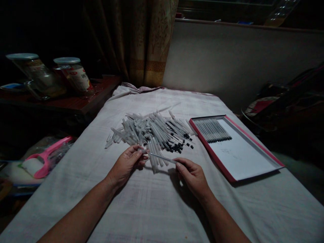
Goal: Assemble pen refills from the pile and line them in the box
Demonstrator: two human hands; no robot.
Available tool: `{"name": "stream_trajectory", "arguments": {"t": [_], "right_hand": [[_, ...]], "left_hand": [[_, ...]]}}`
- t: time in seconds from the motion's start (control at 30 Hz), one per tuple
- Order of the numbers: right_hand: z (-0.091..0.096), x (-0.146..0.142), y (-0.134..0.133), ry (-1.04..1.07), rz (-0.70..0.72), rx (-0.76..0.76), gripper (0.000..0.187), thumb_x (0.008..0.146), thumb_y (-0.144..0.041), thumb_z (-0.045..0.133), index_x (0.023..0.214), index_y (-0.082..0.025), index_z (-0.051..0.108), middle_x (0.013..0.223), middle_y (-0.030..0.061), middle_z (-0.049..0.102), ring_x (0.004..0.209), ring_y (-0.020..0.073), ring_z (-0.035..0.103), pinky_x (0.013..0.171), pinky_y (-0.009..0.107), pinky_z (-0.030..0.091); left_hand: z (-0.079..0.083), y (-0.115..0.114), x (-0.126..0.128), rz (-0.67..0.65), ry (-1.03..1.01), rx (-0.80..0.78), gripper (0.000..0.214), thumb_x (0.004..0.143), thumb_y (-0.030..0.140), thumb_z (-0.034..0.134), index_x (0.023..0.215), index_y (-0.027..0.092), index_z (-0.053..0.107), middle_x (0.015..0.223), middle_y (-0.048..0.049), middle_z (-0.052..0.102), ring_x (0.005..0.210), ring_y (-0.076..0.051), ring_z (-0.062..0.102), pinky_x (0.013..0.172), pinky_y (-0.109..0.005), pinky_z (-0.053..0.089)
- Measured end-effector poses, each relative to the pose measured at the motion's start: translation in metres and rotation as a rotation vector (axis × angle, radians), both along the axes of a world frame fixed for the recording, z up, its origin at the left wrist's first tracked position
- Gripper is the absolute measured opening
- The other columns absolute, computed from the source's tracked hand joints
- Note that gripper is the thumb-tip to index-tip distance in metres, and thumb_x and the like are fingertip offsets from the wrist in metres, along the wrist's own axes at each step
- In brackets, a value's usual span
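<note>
A slim translucent pen (pixel 162 157) spans the gap between my hands, just above the near side of a pile of pen parts. My right hand (pixel 192 175) pinches its right end between thumb and fingers. At the other end, my left hand (pixel 129 162) is closed on a small pale piece that looks like a pen cap, partly hidden by the fingers. Clear barrels (pixel 159 130) lie heaped behind the hands, with short translucent pieces (pixel 121 135) on the left. Small black plugs (pixel 176 147) are scattered at the pile's right side.
Right of the pile lies a shallow red-edged box lid (pixel 249 160), holding a row of pens (pixel 214 131) with black ends. A pale checked cloth (pixel 141 209) covers the table. Lidded jars (pixel 76 76) stand on a side table at left; a pink-handled object (pixel 47 158) sits lower down.
</note>
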State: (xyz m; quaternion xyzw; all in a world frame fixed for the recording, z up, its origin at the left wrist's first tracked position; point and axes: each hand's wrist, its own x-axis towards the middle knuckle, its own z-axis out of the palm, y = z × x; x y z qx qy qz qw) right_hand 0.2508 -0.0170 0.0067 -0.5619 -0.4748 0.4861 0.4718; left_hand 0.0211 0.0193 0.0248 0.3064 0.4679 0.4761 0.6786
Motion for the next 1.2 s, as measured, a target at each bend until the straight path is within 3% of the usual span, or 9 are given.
{"name": "stream_trajectory", "arguments": {"t": [0.17,0.27,0.37,0.47,0.67,1.07,1.2], "right_hand": [[-0.003,0.000,0.000,-0.083,0.041,0.044,0.035,0.075,-0.045,0.067,0.089,-0.013,0.075,0.054,-0.0006,0.057,0.046,0.0106,0.046,0.043,0.023,0.036],[-0.003,0.001,-0.001,-0.135,0.104,0.074,0.034,0.081,-0.043,0.062,0.093,-0.014,0.075,0.059,0.0013,0.062,0.050,0.0132,0.053,0.048,0.024,0.043],[-0.001,0.002,-0.002,-0.217,0.204,0.122,0.030,0.085,-0.038,0.059,0.098,-0.016,0.076,0.079,0.0065,0.074,0.069,0.0191,0.066,0.064,0.028,0.052],[0.002,0.005,-0.002,-0.329,0.270,0.189,0.027,0.088,-0.034,0.056,0.097,-0.017,0.075,0.089,0.0074,0.076,0.081,0.0209,0.069,0.075,0.030,0.052],[0.007,0.006,-0.004,-0.496,0.391,0.246,0.025,0.093,-0.027,0.048,0.093,-0.018,0.071,0.078,0.0035,0.072,0.071,0.0161,0.066,0.066,0.025,0.048],[0.003,-0.004,-0.004,-0.532,0.353,0.315,0.026,0.093,-0.027,0.046,0.089,-0.018,0.070,0.076,0.0044,0.071,0.068,0.0158,0.065,0.065,0.024,0.047],[0.018,0.000,-0.001,-0.598,0.320,0.326,0.026,0.092,-0.026,0.045,0.088,-0.019,0.070,0.076,0.0040,0.072,0.068,0.0161,0.065,0.064,0.025,0.048]], "left_hand": [[-0.001,-0.004,0.003,-0.062,0.031,0.031,0.042,0.065,0.042,0.083,0.090,0.016,0.061,0.078,-0.0021,0.071,0.056,-0.008,0.061,0.050,-0.017,0.046],[-0.002,-0.006,0.007,-0.064,0.074,0.031,0.043,0.065,0.044,0.083,0.090,0.016,0.062,0.072,-0.0016,0.070,0.054,-0.008,0.060,0.049,-0.017,0.045],[-0.004,-0.010,0.012,-0.084,0.125,0.028,0.045,0.063,0.045,0.083,0.091,0.015,0.064,0.071,-0.0025,0.070,0.054,-0.009,0.060,0.049,-0.017,0.045],[-0.005,-0.012,0.016,-0.114,0.186,0.030,0.046,0.061,0.045,0.084,0.091,0.015,0.066,0.067,-0.0017,0.068,0.052,-0.010,0.059,0.047,-0.018,0.046],[-0.005,-0.012,0.014,-0.163,0.246,0.019,0.043,0.061,0.044,0.083,0.089,0.014,0.068,0.063,0.0006,0.065,0.039,-0.006,0.049,0.036,-0.018,0.041],[-0.008,-0.011,0.016,-0.105,0.289,0.014,0.041,0.059,0.041,0.084,0.086,0.013,0.069,0.066,-0.0015,0.067,0.044,-0.008,0.052,0.040,-0.018,0.046],[-0.009,-0.009,0.016,-0.099,0.242,0.017,0.052,0.062,0.040,0.084,0.105,0.016,0.066,0.083,-0.0051,0.070,0.061,-0.015,0.064,0.041,-0.018,0.049]]}}
